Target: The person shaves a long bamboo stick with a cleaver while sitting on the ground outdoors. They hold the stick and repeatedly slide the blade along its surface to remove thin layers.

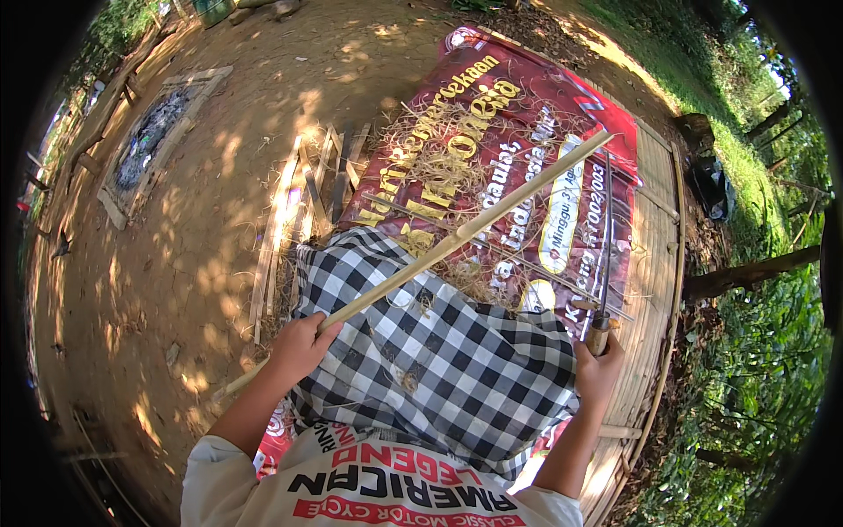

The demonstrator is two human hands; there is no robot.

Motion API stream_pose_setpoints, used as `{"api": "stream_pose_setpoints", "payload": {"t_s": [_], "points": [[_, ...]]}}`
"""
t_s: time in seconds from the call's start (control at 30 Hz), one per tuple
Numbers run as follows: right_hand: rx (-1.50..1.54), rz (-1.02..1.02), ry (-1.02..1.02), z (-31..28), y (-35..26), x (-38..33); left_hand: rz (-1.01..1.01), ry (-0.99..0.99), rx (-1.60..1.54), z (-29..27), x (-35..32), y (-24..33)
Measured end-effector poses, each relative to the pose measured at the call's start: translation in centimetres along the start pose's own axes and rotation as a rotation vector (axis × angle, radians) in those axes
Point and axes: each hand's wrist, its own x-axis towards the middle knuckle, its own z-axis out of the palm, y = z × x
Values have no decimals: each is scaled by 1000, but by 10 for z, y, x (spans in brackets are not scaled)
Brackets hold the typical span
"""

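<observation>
The left hand (299,344) is closed around a bamboo strip (474,224) near its lower end; the strip's long axis runs up and to the right across the checked cloth (457,360); the right hand (597,369) grips a knife (604,255), blade pointing away, just right of the strip.

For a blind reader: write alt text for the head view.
Seated outdoors, a person grips a long bamboo strip in the left hand and a wooden-handled knife in the right hand, over a black-and-white checked cloth and a red banner.
</observation>
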Motion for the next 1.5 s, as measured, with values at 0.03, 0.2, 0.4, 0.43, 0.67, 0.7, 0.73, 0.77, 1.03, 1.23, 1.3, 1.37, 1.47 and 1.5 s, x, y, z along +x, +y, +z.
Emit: {"api": "stream_pose_setpoints", "payload": {"t_s": [0.03,0.2,0.4,0.43,0.67,0.7,0.73,0.77,1.03,1.23,1.3,1.37,1.47,1.5], "points": [[-9,-20,-17,3,-4,-5,29,13,-22,-2,4,10],[-16,25,-79,7,-28,-32,227,120,-92,-4,22,59],[156,87,-150,12,-34,-55,200,-29,-370,11,32,83],[168,84,-148,13,-32,-58,142,-90,-463,11,31,91],[238,161,-172,13,-29,-77,211,-58,-516,-4,44,92],[247,167,-174,13,-28,-79,232,-25,-488,-9,45,92],[253,169,-166,13,-28,-81,253,8,-459,-16,45,92],[256,174,-155,12,-29,-84,273,36,-433,-22,46,92],[316,158,-78,-8,-44,-92,304,114,-311,-57,49,86],[344,71,35,-24,-55,-94,460,140,-9,-83,43,95],[203,-26,28,-32,-65,-86,512,114,65,-93,46,93],[62,-121,-4,-39,-66,-76,597,85,120,-105,46,92],[27,-178,-4,-36,-81,-69,815,52,165,-119,51,88],[20,-202,-7,-36,-83,-68,842,20,190,-124,52,88]]}}
